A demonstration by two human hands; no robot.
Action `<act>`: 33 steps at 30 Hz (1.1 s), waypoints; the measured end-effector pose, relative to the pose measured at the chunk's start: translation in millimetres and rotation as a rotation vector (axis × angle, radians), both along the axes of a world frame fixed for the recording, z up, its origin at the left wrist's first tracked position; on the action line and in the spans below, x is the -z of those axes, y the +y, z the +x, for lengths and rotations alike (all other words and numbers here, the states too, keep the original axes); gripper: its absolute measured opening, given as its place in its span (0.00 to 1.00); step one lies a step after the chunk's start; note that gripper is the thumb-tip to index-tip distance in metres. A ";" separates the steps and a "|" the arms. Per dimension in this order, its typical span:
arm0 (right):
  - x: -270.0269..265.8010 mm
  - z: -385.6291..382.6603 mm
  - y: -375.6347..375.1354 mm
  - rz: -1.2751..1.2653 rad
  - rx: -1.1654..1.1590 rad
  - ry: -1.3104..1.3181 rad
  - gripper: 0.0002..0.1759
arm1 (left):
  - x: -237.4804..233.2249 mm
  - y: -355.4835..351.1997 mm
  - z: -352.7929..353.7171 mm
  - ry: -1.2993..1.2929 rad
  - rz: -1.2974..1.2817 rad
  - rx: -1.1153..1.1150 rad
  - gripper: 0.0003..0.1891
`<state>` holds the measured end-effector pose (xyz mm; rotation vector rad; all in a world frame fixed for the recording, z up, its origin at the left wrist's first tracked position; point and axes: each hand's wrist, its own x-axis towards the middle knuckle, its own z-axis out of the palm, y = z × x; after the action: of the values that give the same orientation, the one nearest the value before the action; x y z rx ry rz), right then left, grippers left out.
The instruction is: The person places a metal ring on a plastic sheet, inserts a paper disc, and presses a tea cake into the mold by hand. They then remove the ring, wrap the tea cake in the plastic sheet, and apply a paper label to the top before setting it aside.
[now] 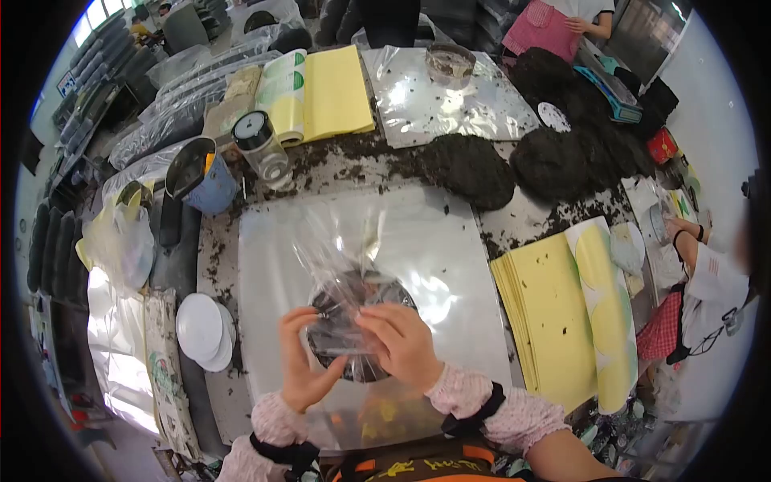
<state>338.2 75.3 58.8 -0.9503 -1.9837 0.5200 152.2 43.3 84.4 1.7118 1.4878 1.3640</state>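
A dark round cake point(349, 357) in clear plastic lies on the shiny metal sheet point(273, 241) before me. My left hand point(303, 361) curves around its left edge, thumb and fingertips against the wrapped rim. From the right, my right hand point(401, 345) pinches the gathered clear plastic bag point(341, 249) over the top of the cake. The loose end of the bag fans out away from me. Reflections and my fingers hide part of the cake.
Yellow paper sheets point(546, 321) lie right, white discs point(201, 325) left. Behind are a blue pitcher point(210, 189), a clear jar point(271, 165), more yellow paper point(333, 92) and dark crumbly lumps point(470, 169). Another person's arm point(687, 241) is at the right.
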 end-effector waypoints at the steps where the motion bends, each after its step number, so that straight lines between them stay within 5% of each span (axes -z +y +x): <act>1: 3.8 0.9 2.1 0.040 -0.018 -0.058 0.28 | -13.2 4.3 -2.9 -0.040 -0.013 0.041 0.28; 6: -12.0 22.3 21.4 -0.112 -0.295 0.112 0.20 | 6.3 20.9 23.3 0.167 -0.050 0.229 0.23; 9: -18.6 33.8 35.3 -0.385 0.101 0.610 0.21 | 19.8 23.5 19.3 0.222 -0.123 0.205 0.21; 10: -25.5 25.9 58.2 -0.382 0.152 0.547 0.24 | 19.1 25.6 20.7 0.271 -0.113 0.188 0.22; 11: -18.1 3.4 69.0 -0.423 0.062 0.750 0.28 | 21.3 21.3 19.8 0.245 -0.164 0.175 0.24; 13: -39.0 -15.5 44.3 -0.490 -0.155 0.409 0.27 | 29.3 14.9 13.9 0.201 -0.241 0.141 0.27; 14: -30.0 -17.0 30.6 -0.369 -0.190 0.313 0.26 | 47.2 -1.2 21.0 -0.491 -0.274 0.043 0.35; 16: -13.8 -17.9 4.1 -0.140 -0.252 0.116 0.25 | 50.1 5.7 22.1 0.000 -0.041 -0.220 0.38; 18: -10.1 0.6 4.2 -0.169 -0.230 0.091 0.23 | 35.0 14.9 30.3 0.394 0.158 -0.363 0.39; 21: -7.8 3.1 11.8 -0.239 -0.160 -0.107 0.16 | 15.4 25.0 12.8 0.584 -0.013 0.177 0.38; 24: -3.1 -7.8 26.5 -0.230 -0.067 -0.343 0.08 | 4.5 21.5 21.1 0.377 -0.158 0.172 0.33; 26: -1.1 -3.1 27.7 -0.201 -0.158 -0.233 0.09 | -14.1 11.5 27.4 0.250 -0.144 0.135 0.31; 28: 4.6 17.3 31.3 -0.291 -0.275 -0.151 0.10 | -4.4 14.4 34.0 0.618 -0.182 0.216 0.34; 31: -11.6 95.0 18.5 -0.278 0.061 0.123 0.11 | 11.1 17.7 42.9 0.851 -0.183 0.283 0.39; 33: -17.1 187.8 15.7 -0.136 0.617 -0.026 0.19 | 9.9 16.0 43.9 0.865 -0.172 0.250 0.39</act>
<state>526.0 91.0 75.9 -1.5785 -1.5712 0.2910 196.1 59.3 74.5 2.4067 1.6423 0.3283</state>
